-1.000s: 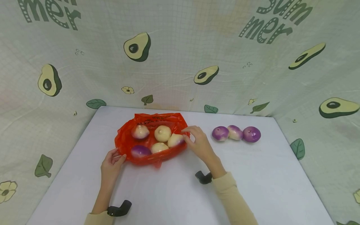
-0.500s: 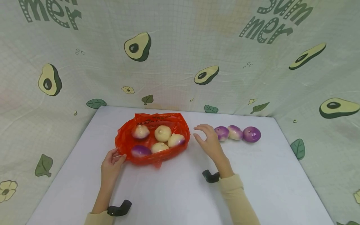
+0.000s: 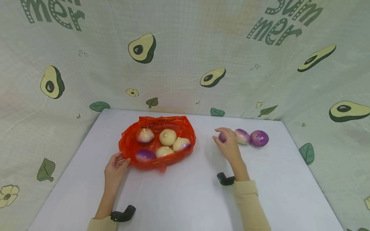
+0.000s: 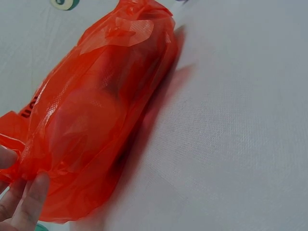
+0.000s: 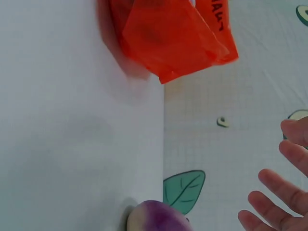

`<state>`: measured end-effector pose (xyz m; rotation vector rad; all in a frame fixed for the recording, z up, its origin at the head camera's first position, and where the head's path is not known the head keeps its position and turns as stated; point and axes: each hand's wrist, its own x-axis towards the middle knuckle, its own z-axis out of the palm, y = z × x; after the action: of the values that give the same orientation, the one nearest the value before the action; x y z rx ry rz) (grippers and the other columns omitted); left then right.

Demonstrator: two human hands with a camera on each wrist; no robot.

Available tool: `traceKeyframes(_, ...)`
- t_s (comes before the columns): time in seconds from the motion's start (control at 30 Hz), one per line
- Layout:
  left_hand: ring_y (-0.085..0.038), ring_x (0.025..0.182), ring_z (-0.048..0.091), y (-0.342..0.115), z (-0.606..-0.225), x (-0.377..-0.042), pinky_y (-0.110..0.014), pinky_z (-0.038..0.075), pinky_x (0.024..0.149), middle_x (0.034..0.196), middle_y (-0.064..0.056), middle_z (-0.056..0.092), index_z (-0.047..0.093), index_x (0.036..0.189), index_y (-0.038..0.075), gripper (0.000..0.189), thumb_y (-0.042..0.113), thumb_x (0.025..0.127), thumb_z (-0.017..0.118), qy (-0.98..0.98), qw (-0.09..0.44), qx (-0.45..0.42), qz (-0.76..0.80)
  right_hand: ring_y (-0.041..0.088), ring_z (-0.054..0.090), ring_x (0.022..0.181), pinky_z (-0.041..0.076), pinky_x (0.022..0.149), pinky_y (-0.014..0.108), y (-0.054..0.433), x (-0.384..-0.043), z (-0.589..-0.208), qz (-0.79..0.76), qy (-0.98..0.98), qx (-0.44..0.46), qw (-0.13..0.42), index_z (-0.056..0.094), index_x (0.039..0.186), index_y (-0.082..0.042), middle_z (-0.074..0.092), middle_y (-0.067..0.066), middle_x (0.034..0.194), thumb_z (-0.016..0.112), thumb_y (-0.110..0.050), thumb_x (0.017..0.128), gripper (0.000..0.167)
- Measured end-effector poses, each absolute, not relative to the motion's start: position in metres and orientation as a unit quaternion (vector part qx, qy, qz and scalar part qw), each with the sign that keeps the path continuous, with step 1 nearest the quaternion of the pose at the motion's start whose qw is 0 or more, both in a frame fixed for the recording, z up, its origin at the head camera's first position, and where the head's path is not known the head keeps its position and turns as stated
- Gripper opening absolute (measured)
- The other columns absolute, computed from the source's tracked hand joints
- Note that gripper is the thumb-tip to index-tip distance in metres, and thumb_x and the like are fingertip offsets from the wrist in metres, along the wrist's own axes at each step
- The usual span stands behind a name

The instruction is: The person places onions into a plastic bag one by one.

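A red plastic bag (image 3: 126, 142) lies spread with its mouth up on the table, holding several purple-and-cream turnips (image 3: 167, 137). My left hand (image 3: 115, 166) pinches the bag's near left edge between thumb and fingers; the left wrist view shows those fingers (image 4: 32, 202) on the crumpled plastic. To the right of the bag, my right hand (image 3: 229, 147) is over the leftmost turnip (image 3: 222, 137) of a row, partly covering it. In the right wrist view its fingers (image 5: 281, 190) are spread and apart from a turnip (image 5: 161, 219) at the bottom edge.
Two more turnips, a pale-sided one (image 3: 242, 136) and a purple one (image 3: 259, 138), sit right of my right hand. The white table (image 3: 179, 199) ends at the back against a cloth (image 3: 173, 93) printed with avocados and leaves.
My right hand has moved right, from the bag's right edge to the leftmost turnip of the row. My left hand has stayed on the bag.
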<state>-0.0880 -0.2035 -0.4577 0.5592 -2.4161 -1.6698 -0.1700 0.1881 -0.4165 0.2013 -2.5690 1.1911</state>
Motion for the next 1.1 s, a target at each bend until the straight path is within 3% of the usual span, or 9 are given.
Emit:
traceKeyframes(0.43,0.014,0.077,0.050,-0.204,-0.457,-0.090,0.001,0.042,0.070,0.118,-0.014,0.055,0.048,0.131,0.009,0.045,0.026,0.091,0.060,-0.805,0.075,0.189,-0.558,0.036,0.039,0.125,0.026,0.108,0.052,0.218,-0.180,-0.434,0.408,-0.903,0.015,0.134,0.056,0.119,-0.001,0.052,0.019,0.125,0.068,-0.017,0.084,0.040)
traceKeyframes(0.7,0.013,0.077,0.050,-0.203,-0.458,-0.090,0.000,0.042,0.070,0.116,-0.013,0.056,0.049,0.130,0.009,0.044,0.027,0.091,0.060,-0.807,0.074,0.191,-0.554,0.040,0.034,0.128,0.022,0.109,0.053,0.226,-0.183,-0.446,0.399,-0.907,-0.014,0.133,0.050,0.124,0.002,0.042,0.025,0.131,0.068,-0.020,0.084,0.049)
traceKeyframes(1.1,0.012,0.077,0.052,-0.203,-0.458,-0.089,-0.001,0.043,0.070,0.116,-0.013,0.055,0.049,0.129,0.009,0.044,0.027,0.091,0.060,-0.800,0.076,0.189,-0.564,0.049,0.025,0.126,0.020,0.103,0.065,0.226,-0.191,-0.458,0.316,-0.943,-0.038,0.098,0.047,0.128,-0.004,0.030,0.030,0.135,0.069,-0.024,0.082,0.055)
